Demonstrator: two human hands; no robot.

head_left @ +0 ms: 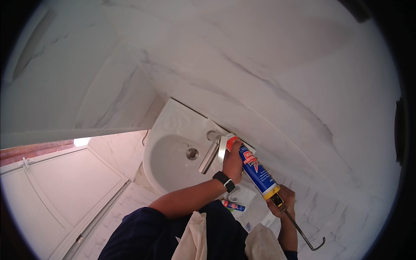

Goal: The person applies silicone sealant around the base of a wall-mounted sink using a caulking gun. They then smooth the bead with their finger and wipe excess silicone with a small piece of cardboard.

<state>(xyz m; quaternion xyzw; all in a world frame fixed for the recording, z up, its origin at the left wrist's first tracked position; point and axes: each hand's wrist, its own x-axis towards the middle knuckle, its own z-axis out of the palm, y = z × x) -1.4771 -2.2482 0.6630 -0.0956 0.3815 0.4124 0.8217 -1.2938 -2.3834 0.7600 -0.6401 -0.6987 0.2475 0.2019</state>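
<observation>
A caulking gun (271, 192) loaded with a blue-and-red sealant cartridge (260, 172) slants across the right end of a white washbasin (158, 123). My left hand (234, 164) is closed round the front of the cartridge, close to the metal tap (210, 157). My right hand (284, 200) grips the gun at its yellow rear end. Behind that hand the rod sticks out, ending in a hook. The cartridge's front end lies near the seam between basin and wall; its nozzle tip cannot be made out.
A marble-patterned wall (260, 78) rises right behind the basin. To the left is a white panelled door (65, 186). Below the basin, beside my body, lies another blue-and-red cartridge (234, 205). The round metal drain (192, 154) sits in the bowl.
</observation>
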